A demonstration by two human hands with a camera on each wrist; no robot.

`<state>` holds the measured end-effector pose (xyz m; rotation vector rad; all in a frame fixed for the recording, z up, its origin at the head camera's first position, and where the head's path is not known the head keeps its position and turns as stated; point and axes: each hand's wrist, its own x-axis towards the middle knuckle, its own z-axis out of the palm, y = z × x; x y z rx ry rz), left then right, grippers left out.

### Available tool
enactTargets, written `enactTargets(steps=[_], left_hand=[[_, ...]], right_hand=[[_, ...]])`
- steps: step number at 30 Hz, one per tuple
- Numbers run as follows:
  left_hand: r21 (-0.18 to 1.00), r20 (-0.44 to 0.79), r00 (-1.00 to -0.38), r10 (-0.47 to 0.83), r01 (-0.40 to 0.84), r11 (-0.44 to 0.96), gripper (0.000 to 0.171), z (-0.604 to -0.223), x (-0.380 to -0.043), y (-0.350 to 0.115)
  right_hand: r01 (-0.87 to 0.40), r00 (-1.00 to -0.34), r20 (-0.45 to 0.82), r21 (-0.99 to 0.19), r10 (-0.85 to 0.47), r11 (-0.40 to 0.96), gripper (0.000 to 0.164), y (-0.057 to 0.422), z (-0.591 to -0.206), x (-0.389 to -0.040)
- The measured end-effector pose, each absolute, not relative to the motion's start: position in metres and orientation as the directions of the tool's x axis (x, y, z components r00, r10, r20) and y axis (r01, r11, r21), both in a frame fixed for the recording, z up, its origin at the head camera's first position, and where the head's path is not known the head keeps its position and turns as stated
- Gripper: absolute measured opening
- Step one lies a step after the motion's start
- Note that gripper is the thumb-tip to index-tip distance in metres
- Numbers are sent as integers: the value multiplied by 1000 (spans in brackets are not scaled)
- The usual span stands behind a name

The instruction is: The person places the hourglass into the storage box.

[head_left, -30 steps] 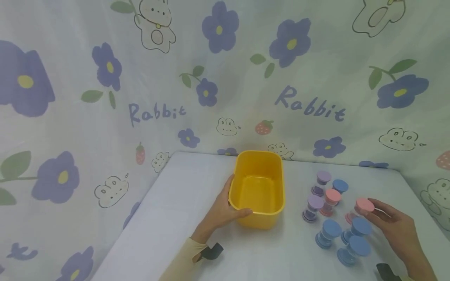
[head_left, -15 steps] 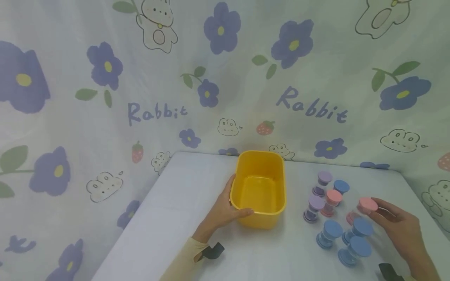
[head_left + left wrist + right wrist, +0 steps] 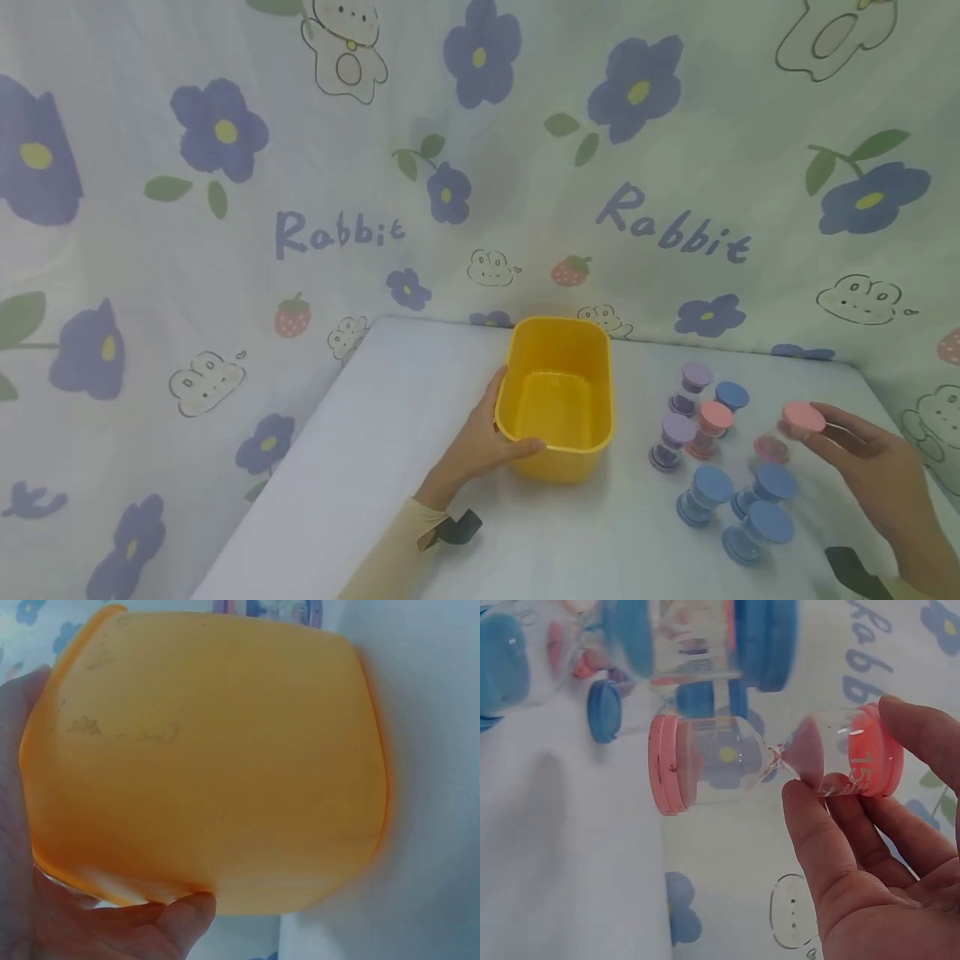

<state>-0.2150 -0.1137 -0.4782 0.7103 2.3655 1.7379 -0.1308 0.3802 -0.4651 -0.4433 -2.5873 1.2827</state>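
Observation:
My left hand (image 3: 480, 437) grips the near-left corner of a yellow plastic bin (image 3: 558, 467), thumb over the rim and fingers along the outer side. The bin stands upright on the table; its inside shows bare. On the right, my right hand (image 3: 870, 462) pinches a pink-capped hourglass (image 3: 804, 418) by its upper end. In the right wrist view this hourglass (image 3: 675, 765) hangs clear of the table, with pink sand in the bulb near my fingers. Beside it stand three blue hourglasses (image 3: 768, 523) in front, and another pink hourglass (image 3: 716, 417) to the left.
Two purple hourglasses (image 3: 678, 429) and one more blue hourglass (image 3: 732, 396) stand around the second pink one. A white table (image 3: 360, 433) carries everything. Behind it hangs a curtain (image 3: 517, 167) printed with rabbits and flowers.
My right hand has lifted the pink hourglass and shifted it right, away from the others. My left hand keeps its grip on the bin. The head view has turned slightly.

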Motion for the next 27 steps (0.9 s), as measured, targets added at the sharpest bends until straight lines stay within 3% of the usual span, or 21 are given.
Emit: enactTargets(steps=[5, 15, 27], left_hand=[[929, 189, -872, 451, 307, 205, 112, -478, -217, -112], [928, 170, -878, 447, 296, 228, 119, -479, -214, -114], [925, 168, -889, 426, 291, 242, 120, -482, -211, -118]], right_hand=[[97, -935, 127, -806, 331, 584, 65, 377, -454, -132], [151, -933, 83, -792, 349, 592, 68, 362, -427, -132], [-30, -965, 146, -887, 217, 461, 57, 329, -391, -135]])
